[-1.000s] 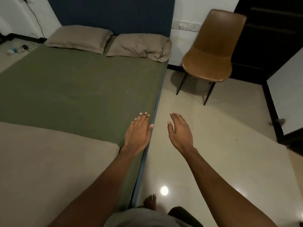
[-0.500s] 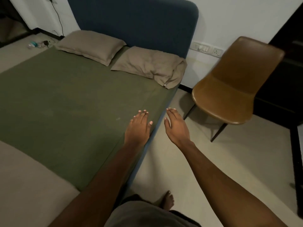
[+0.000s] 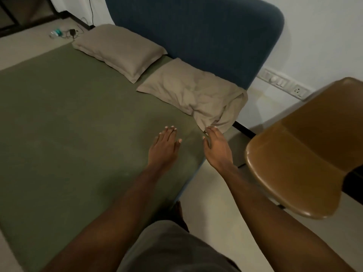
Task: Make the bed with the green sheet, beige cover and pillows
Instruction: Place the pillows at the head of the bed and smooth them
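Mid-frame, the left hand (image 3: pixel 164 149) is flat over the sheet (image 3: pixel 78 124), fingers straight, holding nothing. The right hand (image 3: pixel 218 150) has its fingers extended, tips touching the crumpled pillow (image 3: pixel 192 91) at its lower corner, right of centre.

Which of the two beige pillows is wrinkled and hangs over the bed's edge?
The pillow beside the brown chair, nearest the right hand. The other pillow lies smooth, fully on the green sheet.
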